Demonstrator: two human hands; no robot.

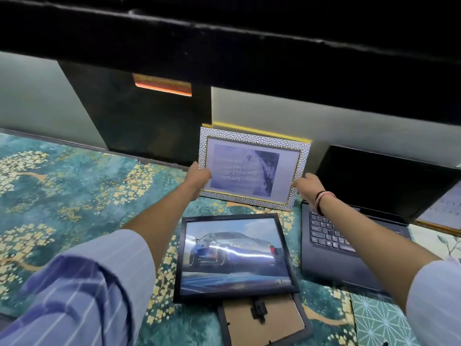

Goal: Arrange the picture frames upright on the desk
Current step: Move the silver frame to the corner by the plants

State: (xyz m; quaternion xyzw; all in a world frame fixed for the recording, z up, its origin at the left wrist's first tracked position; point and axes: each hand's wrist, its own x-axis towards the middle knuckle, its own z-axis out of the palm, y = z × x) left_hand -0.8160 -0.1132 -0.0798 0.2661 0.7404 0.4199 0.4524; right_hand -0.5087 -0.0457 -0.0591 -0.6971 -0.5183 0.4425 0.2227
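Note:
A white pebbled picture frame (253, 141) with a gold inner edge stands tilted back against the wall at the far side of the desk. My left hand (198, 177) grips its lower left edge. My right hand (305, 186) touches its lower right corner with the fingers spread. In front of it a black frame (234, 255) holding a car picture lies flat, face up. Nearer to me another black frame (264, 318) lies face down, its cardboard back and stand showing.
An open black laptop (349, 236) sits just right of the frames, under my right forearm. A sheet in a wooden frame (441, 211) lies at the far right edge. A teal flowered cover (74, 191) spreads over the desk to the left. A dark shelf (224, 46) overhangs the wall.

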